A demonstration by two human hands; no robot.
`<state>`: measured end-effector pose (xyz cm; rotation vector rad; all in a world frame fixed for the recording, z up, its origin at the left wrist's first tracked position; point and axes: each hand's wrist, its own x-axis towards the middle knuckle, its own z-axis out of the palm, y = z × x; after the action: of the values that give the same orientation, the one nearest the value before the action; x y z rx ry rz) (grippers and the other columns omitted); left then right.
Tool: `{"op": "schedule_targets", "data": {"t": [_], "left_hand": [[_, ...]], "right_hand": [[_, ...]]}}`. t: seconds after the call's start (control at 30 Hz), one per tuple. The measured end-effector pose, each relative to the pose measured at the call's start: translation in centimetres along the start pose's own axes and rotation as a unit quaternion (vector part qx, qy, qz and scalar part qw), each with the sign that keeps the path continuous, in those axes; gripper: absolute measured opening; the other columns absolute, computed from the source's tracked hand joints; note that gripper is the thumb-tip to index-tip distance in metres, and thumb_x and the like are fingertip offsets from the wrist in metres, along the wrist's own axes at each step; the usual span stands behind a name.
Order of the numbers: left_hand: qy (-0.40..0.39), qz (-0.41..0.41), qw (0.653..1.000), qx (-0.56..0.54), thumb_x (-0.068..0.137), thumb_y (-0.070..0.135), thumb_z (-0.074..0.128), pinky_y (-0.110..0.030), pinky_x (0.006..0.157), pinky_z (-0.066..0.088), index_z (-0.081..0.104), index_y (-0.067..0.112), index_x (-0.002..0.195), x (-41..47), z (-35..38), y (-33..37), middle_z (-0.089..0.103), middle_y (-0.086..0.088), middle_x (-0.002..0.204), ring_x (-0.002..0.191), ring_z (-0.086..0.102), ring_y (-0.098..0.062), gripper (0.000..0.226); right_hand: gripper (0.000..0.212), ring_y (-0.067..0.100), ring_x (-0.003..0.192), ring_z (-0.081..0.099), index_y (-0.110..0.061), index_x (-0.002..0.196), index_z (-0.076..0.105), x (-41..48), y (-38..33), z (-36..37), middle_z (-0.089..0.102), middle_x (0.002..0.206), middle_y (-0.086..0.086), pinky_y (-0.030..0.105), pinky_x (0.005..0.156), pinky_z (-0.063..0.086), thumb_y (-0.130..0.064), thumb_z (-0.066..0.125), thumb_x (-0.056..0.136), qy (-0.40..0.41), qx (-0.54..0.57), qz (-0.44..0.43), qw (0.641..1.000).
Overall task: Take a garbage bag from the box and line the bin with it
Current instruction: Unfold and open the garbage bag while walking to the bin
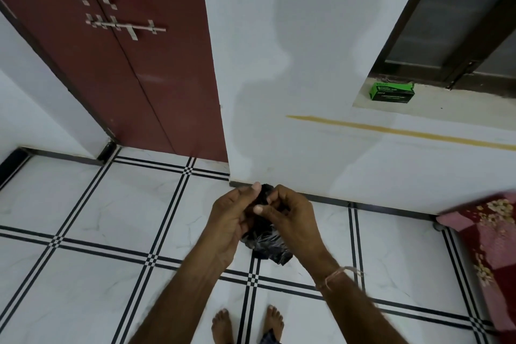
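Below my hands lies the tiled floor (83, 204); ahead of them stand the white wall (307, 64) and, up to the left, the red door (125, 64). No bin is in view. The green box (392, 91) sits on the window ledge (446, 103), well apart, up and to the right of my right hand. The black garbage bag (266, 243) is bunched between both hands, its crumpled end hanging below them. My left hand (231, 218) grips the bag's left side; my right hand (290, 218) pinches its top edge with thumb and fingers. Risk: thin film clings to itself, so picking at the wrong edge may fail to open the mouth, and hard pulling could tear it
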<state>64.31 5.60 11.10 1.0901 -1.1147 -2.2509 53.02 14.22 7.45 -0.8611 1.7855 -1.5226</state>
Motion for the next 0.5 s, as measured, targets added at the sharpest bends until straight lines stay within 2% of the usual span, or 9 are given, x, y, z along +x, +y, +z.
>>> {"op": "schedule_targets", "data": {"t": [0.1,0.17,0.23,0.3,0.4,0.5], "left_hand": [[0.011,-0.003,1.0,-0.005,0.093,0.018,0.068,-0.029,0.072,0.06,0.077,0.007,0.096,0.1,-0.1,-0.1,0.078,-0.015,0.095,0.088,0.074,-0.022,0.015],[0.01,-0.001,1.0,-0.006,0.094,0.018,0.067,-0.029,0.075,0.06,0.076,0.006,0.098,0.0,-0.1,-0.2,0.078,-0.017,0.1,0.092,0.075,-0.023,0.016],[0.009,0.005,1.0,0.004,0.095,0.018,0.066,-0.03,0.078,0.06,0.076,0.005,0.101,-0.2,0.0,-0.3,0.078,-0.017,0.104,0.096,0.076,-0.023,0.018],[0.008,0.002,1.0,0.006,0.094,0.017,0.066,-0.031,0.082,0.059,0.074,0.003,0.107,-0.3,0.1,-0.3,0.077,-0.017,0.108,0.102,0.075,-0.024,0.021],[-0.002,-0.016,1.0,-0.016,0.095,0.016,0.064,-0.031,0.082,0.06,0.074,0.004,0.111,-0.3,0.1,-0.4,0.078,-0.015,0.109,0.104,0.075,-0.023,0.022],[-0.008,-0.031,0.999,-0.037,0.096,0.017,0.063,-0.03,0.078,0.06,0.075,0.007,0.105,-0.1,0.1,-0.7,0.078,-0.012,0.103,0.098,0.075,-0.02,0.017]], "right_hand": [[0.02,0.014,0.065,0.057,-0.013,0.079,0.064,0.0,-0.3,-0.3,0.062,0.068,0.001,0.027,0.066,0.052,-0.014,0.083,0.081,-0.019,0.018,0.005,1.0],[0.02,0.018,0.073,0.061,-0.006,0.088,0.065,-0.3,-0.6,-0.4,0.066,0.075,0.008,0.031,0.071,0.055,-0.019,0.079,0.086,-0.035,0.066,0.013,0.997],[0.031,0.027,0.084,0.068,0.0,0.098,0.065,-0.7,-1.0,-0.4,0.071,0.089,0.019,0.04,0.08,0.058,-0.03,0.073,0.093,-0.036,0.12,0.021,0.992],[0.033,0.036,0.092,0.072,0.003,0.102,0.065,-0.9,-1.6,-0.3,0.074,0.096,0.021,0.045,0.087,0.058,-0.029,0.07,0.096,-0.022,0.155,0.031,0.987],[0.025,0.046,0.098,0.07,0.003,0.101,0.07,-0.8,-1.7,-0.3,0.073,0.099,0.026,0.05,0.091,0.057,-0.021,0.069,0.097,0.002,0.161,0.043,0.986],[0.028,0.041,0.09,0.068,0.006,0.096,0.068,-0.4,-1.2,-0.4,0.071,0.095,0.027,0.049,0.087,0.057,-0.022,0.067,0.098,0.012,0.18,0.069,0.981]]}}
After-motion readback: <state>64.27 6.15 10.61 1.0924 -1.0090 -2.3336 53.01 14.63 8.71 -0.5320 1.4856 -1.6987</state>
